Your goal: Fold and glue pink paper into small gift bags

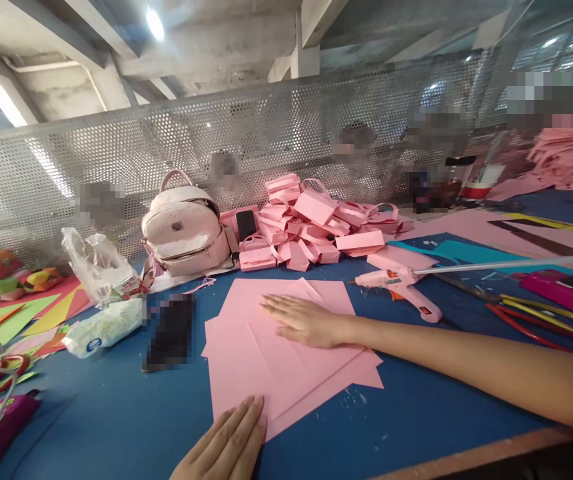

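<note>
Several sheets of pink paper (236, 347) lie overlapping at odd angles on the blue table, a folded flap showing near their top right. My right hand (306, 320) rests flat on the upper part of the top sheets, fingers stretched to the left. At the lower left edge of the stack, my left hand (229, 440) lies flat with its fingers together, fingertips touching the paper. Neither hand grasps anything. A pink-and-white glue gun (406, 287) with a long clear glue stick in it lies just beyond my right forearm.
Behind the paper sit a pile of folded pink paper pieces (311, 220) and a pale backpack (184, 227). A dark blurred object (170, 330) and a tissue pack (104, 327) lie left. Scissors (541, 313) and a magenta power strip (564, 293) are right. Perforated metal panels (266, 127) stand behind.
</note>
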`<state>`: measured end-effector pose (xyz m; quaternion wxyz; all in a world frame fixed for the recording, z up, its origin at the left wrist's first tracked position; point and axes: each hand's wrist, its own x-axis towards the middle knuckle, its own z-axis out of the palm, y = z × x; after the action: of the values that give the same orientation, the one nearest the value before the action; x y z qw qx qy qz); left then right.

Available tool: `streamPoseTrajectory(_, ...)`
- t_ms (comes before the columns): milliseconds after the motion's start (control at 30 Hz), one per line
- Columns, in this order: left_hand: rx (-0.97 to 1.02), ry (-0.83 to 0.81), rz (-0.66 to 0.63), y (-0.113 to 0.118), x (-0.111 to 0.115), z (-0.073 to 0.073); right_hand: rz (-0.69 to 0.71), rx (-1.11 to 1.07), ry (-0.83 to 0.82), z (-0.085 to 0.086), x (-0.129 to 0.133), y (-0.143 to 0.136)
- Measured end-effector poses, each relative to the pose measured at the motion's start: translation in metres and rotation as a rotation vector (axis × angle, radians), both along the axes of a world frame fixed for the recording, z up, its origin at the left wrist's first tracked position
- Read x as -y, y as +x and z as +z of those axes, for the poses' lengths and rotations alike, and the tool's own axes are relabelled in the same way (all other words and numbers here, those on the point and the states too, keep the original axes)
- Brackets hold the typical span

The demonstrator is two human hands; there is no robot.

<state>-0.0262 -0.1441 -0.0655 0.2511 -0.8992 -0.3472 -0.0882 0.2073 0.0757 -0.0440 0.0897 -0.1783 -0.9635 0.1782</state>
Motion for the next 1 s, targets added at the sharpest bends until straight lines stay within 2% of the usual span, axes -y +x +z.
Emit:
streamPoseTrajectory(100, 0.114, -0.129, -0.046, -0.003, -0.004, 0.018, -0.110, 0.039, 0.031, 0.000, -0.011, 0.027)
streamPoseTrajectory(167, 0.268, -0.340, -0.098, -0.006, -0.011, 0.034, -0.147, 0.020, 0.053, 0.004, -0.010, 0.035)
streamPoseTrajectory(200, 0.389, -0.429, -0.056, -0.008, -0.018, 0.041, -0.157, 0.002, 0.065, 0.006, -0.008, 0.035)
streamPoseTrajectory(300, 0.609, -0.581, 0.248, -0.014, -0.050, 0.053, -0.162, -0.033, 0.088, 0.017, 0.000, 0.021)
streamPoseTrajectory(367, 0.558, -0.601, 0.398, -0.017, -0.078, 0.054, -0.151, -0.027, 0.079, 0.026, 0.004, 0.002)
streamPoseTrajectory(400, 0.546, -0.609, 0.429, -0.017, -0.092, 0.053, -0.150, -0.020, 0.068, 0.030, 0.005, -0.008)
streamPoseTrajectory(500, 0.549, -0.665, 0.469, -0.016, -0.124, 0.051, -0.166, 0.017, 0.008, 0.039, 0.000, -0.034)
streamPoseTrajectory(567, 0.573, -0.727, 0.476, -0.015, -0.137, 0.052, -0.173, 0.064, -0.061, 0.042, -0.005, -0.044)
streamPoseTrajectory(733, 0.749, -0.844, 0.429, -0.011, -0.141, 0.056, -0.130, 0.118, -0.252, 0.045, -0.013, -0.044)
streamPoseTrajectory(867, 1.010, -0.887, 0.320, -0.005, -0.139, 0.049, -0.122, -0.022, -0.337, 0.045, -0.008, -0.027)
streamPoseTrajectory(1000, 1.317, -0.844, 0.255, 0.001, -0.137, 0.042, -0.178, -0.216, -0.404, 0.039, 0.002, -0.018)
